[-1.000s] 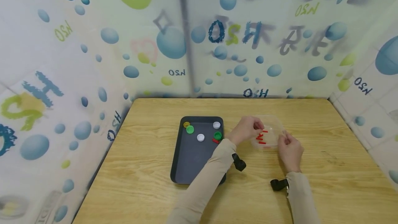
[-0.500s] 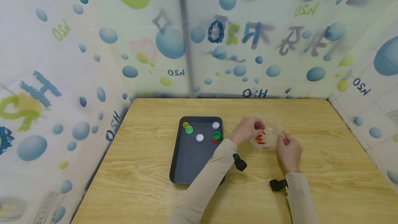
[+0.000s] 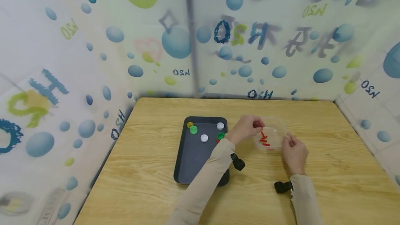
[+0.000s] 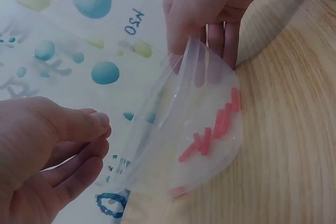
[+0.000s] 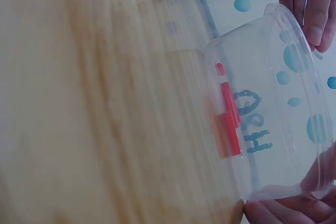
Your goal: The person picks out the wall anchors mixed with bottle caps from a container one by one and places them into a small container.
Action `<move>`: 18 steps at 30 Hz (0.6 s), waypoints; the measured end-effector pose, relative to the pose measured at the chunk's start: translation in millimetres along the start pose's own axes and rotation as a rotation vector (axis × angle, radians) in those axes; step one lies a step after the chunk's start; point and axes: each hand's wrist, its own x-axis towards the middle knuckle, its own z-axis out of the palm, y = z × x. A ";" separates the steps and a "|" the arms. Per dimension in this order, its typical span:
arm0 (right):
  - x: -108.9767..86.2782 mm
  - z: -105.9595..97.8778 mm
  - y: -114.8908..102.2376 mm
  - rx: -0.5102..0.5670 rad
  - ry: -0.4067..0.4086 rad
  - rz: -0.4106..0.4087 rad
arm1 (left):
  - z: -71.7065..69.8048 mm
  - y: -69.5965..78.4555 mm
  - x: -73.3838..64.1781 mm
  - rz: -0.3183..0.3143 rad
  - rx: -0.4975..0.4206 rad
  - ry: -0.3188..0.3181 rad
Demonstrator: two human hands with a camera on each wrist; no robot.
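Note:
A clear plastic container (image 3: 279,127) stands on the table, with several short red sticks (image 3: 266,144) on its bottom. My right hand (image 3: 295,152) grips its right rim between thumb and fingers, seen also in the left wrist view. Over the container's far left rim is my left hand (image 3: 245,127), its fingers loosely bent and the thumb close to the index finger. Nothing shows between those fingertips in the left wrist view. The red sticks (image 5: 231,121) also show through the container's wall in the right wrist view.
Left of the container lies a dark tray (image 3: 193,166) holding a yellow cap (image 3: 190,125), green caps (image 3: 193,130) and white caps (image 3: 204,138). My left forearm crosses the tray's right side and mostly covers red pieces there. Printed sheeting (image 3: 250,61) hangs behind the table.
A red stick near my left fingertips has dropped in among the others in the container. My left hand has drawn back slightly to the left; the right hand keeps its grip on the rim.

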 end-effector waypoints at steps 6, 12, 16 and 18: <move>0.1 0.8 1.2 0.000 0.008 -0.003 | -11.2 -3.8 -7.0 -0.024 -0.033 0.025; 0.3 -0.3 1.3 -0.002 -0.010 0.015 | -23.8 -6.2 -16.1 -0.022 0.002 0.058; -0.1 -1.7 0.5 0.003 -0.025 0.027 | -32.1 -10.1 -22.1 -0.004 0.019 0.086; -0.4 -1.8 -0.2 0.009 -0.029 0.027 | -36.3 -13.3 -25.4 -0.004 0.015 0.099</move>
